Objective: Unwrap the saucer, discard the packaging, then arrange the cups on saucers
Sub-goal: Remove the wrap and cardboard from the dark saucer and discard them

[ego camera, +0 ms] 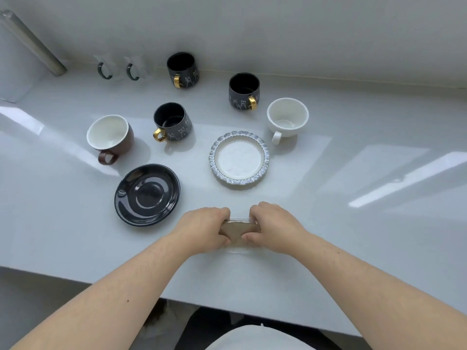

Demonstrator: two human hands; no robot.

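My left hand and my right hand both grip a wrapped saucer near the counter's front edge; brown paper shows between my fingers and a clear glassy rim shows below. A dark blue saucer lies to the left. A white saucer with a scalloped blue rim lies beyond my hands. A brown cup with a white inside, a dark cat-pattern cup with a gold handle and a white cup stand behind the saucers.
Two more dark cat-pattern cups stand near the back wall, beside two clear glass cups with green handles. A metal bar leans at the far left. The white counter's front edge runs just below my forearms.
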